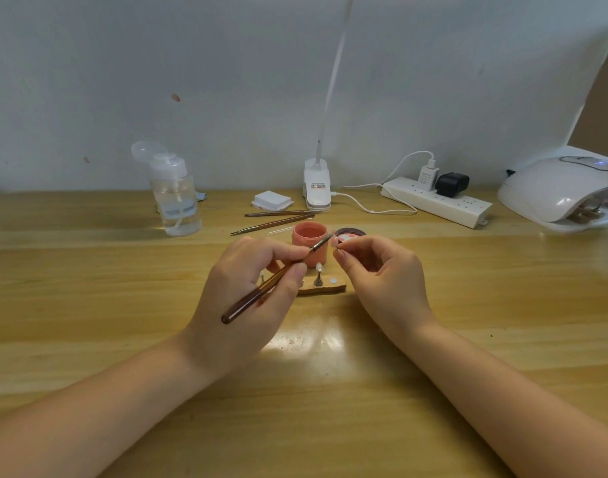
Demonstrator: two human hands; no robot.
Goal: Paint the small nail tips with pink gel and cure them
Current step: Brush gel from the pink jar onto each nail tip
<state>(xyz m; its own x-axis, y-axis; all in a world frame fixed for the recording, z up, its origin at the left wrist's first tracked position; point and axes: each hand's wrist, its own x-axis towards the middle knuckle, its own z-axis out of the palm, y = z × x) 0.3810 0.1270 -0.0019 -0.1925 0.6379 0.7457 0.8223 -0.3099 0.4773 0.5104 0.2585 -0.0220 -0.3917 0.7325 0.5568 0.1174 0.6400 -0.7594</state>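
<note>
Nail tip: you pinch a small nail tip [336, 243] between the thumb and forefinger of your right hand [382, 270], raised over the middle of the table [89, 305], just in front of the jar lid; it is too small to judge its coat.
Brush: your left hand [247, 291] grips the brush [278, 276] like a pen, fingers curled round its dark glossy handle, the metal ferrule and fine point aimed at the tip and nearly touching it.
Gel: the pink gel jar [310, 243] stands open behind your fingers, squat and round, matte pink; its dark-rimmed lid [351, 233] lies just beside it on the right.
Stand: a low wooden stand [325, 289] below your hands carries small metal pegs; one peg bears a pale tip [319, 268] that looks unpainted.
Progress: I judge you are early in the painting, with more tips and the curing left.
Lamp: the white domed curing lamp [557, 198], smooth and shiny, sits at the table's far right corner, well apart.
Back edge: clear plastic pump bottle [176, 201] of liquid at left, two spare brushes [278, 219], a stack of white pads [271, 200], a clip lamp [317, 184], a power strip [437, 201].
</note>
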